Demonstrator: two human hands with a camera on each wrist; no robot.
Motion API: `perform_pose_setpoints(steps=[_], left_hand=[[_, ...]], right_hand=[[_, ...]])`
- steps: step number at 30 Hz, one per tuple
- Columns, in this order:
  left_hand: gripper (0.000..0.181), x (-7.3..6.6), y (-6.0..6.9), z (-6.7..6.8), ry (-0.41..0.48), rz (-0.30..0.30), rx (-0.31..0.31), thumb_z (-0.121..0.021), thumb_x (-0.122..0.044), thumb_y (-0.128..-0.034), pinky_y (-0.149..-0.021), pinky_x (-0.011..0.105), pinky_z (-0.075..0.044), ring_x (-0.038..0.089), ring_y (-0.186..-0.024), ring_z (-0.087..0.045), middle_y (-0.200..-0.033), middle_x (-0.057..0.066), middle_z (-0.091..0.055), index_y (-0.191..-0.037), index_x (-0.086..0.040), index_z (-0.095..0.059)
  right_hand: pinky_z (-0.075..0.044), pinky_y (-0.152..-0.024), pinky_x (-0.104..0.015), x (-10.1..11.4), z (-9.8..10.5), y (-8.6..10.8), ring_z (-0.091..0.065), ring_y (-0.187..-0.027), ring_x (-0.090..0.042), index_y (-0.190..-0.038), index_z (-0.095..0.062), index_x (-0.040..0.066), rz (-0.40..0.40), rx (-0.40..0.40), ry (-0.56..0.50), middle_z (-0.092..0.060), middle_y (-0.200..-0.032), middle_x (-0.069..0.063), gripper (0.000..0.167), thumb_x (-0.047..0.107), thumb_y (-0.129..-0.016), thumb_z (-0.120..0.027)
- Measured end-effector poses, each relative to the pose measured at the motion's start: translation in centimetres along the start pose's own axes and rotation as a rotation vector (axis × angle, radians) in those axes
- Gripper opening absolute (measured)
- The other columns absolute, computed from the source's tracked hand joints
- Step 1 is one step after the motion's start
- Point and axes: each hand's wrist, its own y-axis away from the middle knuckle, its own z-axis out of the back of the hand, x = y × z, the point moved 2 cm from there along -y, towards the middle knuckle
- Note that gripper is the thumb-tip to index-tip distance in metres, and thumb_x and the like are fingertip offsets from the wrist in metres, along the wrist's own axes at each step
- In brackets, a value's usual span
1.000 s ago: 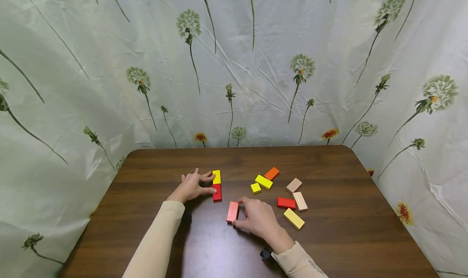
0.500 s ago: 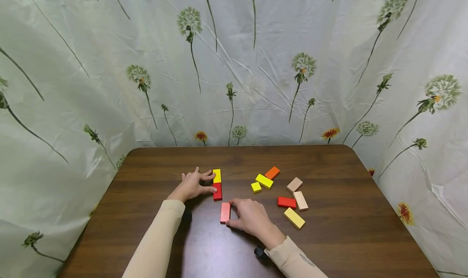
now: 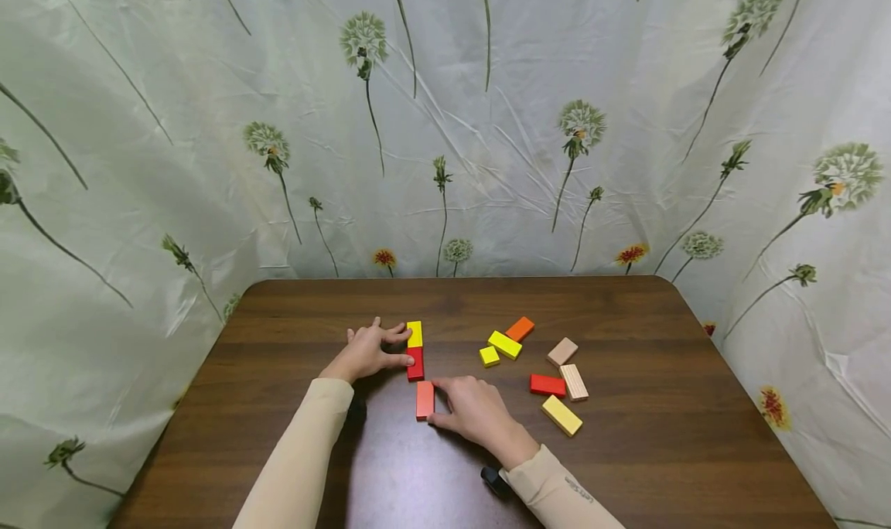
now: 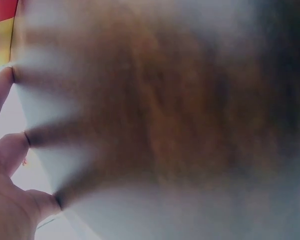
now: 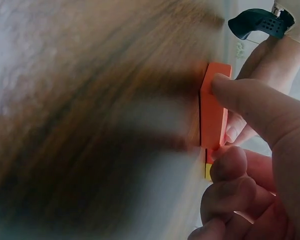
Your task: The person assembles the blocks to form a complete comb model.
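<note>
In the head view, an orange-red wooden block lies on the table in front of a short row made of a red block and a yellow block set end to end. My right hand pinches the orange-red block between thumb and index finger, at its two ends. A small gap separates it from the red block. At the row's left side rests my left hand, thumb touching the red block and index finger the yellow one, other fingers spread on the table.
Right of the row lie loose blocks: an orange one, a long yellow one, a small yellow one, a red one, a pale yellow one and two plain wooden ones. A floral curtain hangs behind the table.
My right hand has moved left with the orange-red block, turning it straighter and bringing it closer to the front of the row. The left hand stays at the row.
</note>
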Motion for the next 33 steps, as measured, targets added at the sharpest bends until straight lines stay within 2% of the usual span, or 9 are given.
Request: perform_pose_setpoints(steps=[9, 16, 25, 30, 33], left_hand=[[0.073, 0.04, -0.08, -0.16, -0.007, 0.013, 0.006, -0.086, -0.052, -0.087, -0.118, 0.089, 0.002, 0.055, -0.163, -0.013, -0.165, 0.003, -0.051, -0.151, -0.026, -0.063], [0.073, -0.02, -0.03, -0.21, -0.015, 0.021, 0.013, -0.085, -0.052, -0.0882, -0.118, 0.088, 0.003, 0.054, -0.164, -0.012, -0.166, 0.002, -0.05, -0.152, -0.027, -0.061], [0.074, 0.11, -0.05, -0.26, -0.009, 0.012, 0.009, -0.085, -0.054, -0.0874, -0.118, 0.088, 0.003, 0.054, -0.164, -0.012, -0.165, 0.002, -0.051, -0.152, -0.027, -0.061], [0.074, 0.15, 0.0, -0.19, -0.01, 0.009, 0.005, -0.084, -0.054, -0.0874, -0.118, 0.089, 0.003, 0.054, -0.164, -0.013, -0.165, 0.002, -0.051, -0.152, -0.026, -0.061], [0.075, 0.17, -0.06, -0.11, -0.004, 0.008, 0.003, -0.085, -0.054, -0.087, -0.118, 0.089, 0.004, 0.054, -0.164, -0.012, -0.165, 0.003, -0.051, -0.152, -0.026, -0.061]], right_hand=[[-0.033, -0.051, -0.024, 0.13, -0.08, -0.4, -0.04, -0.057, -0.008, -0.141, -0.072, 0.013, 0.022, -0.011, 0.048, -0.051, -0.067, 0.005, 0.06, 0.04, -0.09, -0.088], [-0.039, -0.051, -0.025, 0.15, -0.11, -0.7, -0.041, -0.056, -0.01, -0.144, -0.07, 0.014, 0.044, -0.021, 0.057, -0.07, -0.078, -0.002, 0.061, 0.039, -0.091, -0.087], [-0.034, -0.05, -0.024, 0.27, -0.23, -0.8, -0.039, -0.055, -0.009, -0.144, -0.07, 0.014, 0.05, -0.02, 0.045, -0.06, -0.071, 0.003, 0.06, 0.038, -0.092, -0.087], [-0.031, -0.05, -0.023, 0.39, -0.3, -0.84, -0.04, -0.055, -0.008, -0.14, -0.072, 0.013, 0.056, -0.027, 0.052, -0.047, -0.064, 0.007, 0.057, 0.038, -0.092, -0.087], [-0.032, -0.05, -0.023, 0.46, -0.33, -1.01, -0.04, -0.055, -0.008, -0.141, -0.071, 0.013, 0.054, -0.024, 0.058, -0.046, -0.064, 0.007, 0.057, 0.038, -0.092, -0.087]])
